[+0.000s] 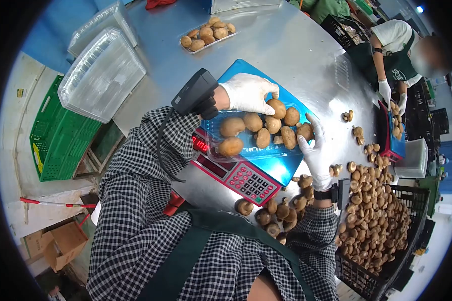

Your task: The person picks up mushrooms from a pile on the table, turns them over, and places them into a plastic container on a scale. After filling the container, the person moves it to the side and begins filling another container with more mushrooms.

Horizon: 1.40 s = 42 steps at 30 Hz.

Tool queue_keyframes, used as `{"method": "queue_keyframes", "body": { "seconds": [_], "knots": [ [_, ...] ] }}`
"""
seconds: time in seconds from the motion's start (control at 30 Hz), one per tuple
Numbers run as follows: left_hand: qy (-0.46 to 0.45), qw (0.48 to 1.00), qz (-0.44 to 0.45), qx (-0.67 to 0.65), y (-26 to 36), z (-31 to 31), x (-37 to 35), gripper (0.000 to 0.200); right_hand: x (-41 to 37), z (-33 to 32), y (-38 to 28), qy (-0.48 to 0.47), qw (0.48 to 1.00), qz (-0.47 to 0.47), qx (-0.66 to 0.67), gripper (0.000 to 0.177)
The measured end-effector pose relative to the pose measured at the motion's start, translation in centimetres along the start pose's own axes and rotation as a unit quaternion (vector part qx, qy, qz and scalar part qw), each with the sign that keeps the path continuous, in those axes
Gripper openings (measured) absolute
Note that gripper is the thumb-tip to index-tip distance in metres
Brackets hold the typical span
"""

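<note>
A clear plastic tray with several brown mushrooms lies on the blue pan of a red digital scale. My left hand, in a white glove, reaches over the tray's far side. Its fingers curl round a mushroom at the far rim. At the tray's right end my right hand, also gloved, has a mushroom between thumb and fingers. Red digits glow on the scale's display, above its keypad.
A filled mushroom tray sits at the back. Stacked empty trays stand left, by a green crate. Loose mushrooms lie in front; a big heap spills from a black crate. A co-worker handles mushrooms at another scale.
</note>
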<state>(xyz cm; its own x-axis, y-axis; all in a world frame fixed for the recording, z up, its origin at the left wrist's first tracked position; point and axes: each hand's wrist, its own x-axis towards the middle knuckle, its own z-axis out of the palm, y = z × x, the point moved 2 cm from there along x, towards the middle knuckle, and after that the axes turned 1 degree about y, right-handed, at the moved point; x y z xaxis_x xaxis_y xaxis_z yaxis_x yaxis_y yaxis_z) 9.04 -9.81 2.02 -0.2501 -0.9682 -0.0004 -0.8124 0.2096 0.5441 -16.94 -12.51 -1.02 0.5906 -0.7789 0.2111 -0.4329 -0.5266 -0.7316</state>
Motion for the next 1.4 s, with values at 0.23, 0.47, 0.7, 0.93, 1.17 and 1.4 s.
{"method": "queue_keyframes", "body": {
  "seconds": [0.23,0.47,0.7,0.93,1.17,1.4],
  "knots": [
    [-0.022,0.997,-0.072,-0.011,0.8,0.2,-0.4,0.039,-0.6,1.0,0.7,0.05,0.998,0.031,-0.006,0.055],
    [0.025,0.998,-0.063,0.003,1.1,0.7,-1.2,0.038,-0.6,0.6,1.3,0.083,0.991,0.002,-0.108,0.053],
    [0.056,0.997,-0.047,0.002,1.2,1.2,-1.4,0.039,-0.4,0.4,0.3,0.027,0.984,0.139,0.112,0.046],
    [0.101,0.985,-0.097,-0.097,-0.6,0.1,-3.2,0.038,-0.2,0.3,0.0,0.013,1.0,0.015,-0.009,0.04],
    [0.143,0.942,-0.065,-0.298,-1.0,0.4,-9.9,0.044,-0.5,0.6,0.9,0.023,0.999,0.023,0.005,0.04],
    [0.221,0.973,-0.041,-0.054,-0.8,2.6,-13.0,0.046,0.6,-0.4,-3.8,0.075,0.997,-0.008,0.016,0.04]
  ]
}}
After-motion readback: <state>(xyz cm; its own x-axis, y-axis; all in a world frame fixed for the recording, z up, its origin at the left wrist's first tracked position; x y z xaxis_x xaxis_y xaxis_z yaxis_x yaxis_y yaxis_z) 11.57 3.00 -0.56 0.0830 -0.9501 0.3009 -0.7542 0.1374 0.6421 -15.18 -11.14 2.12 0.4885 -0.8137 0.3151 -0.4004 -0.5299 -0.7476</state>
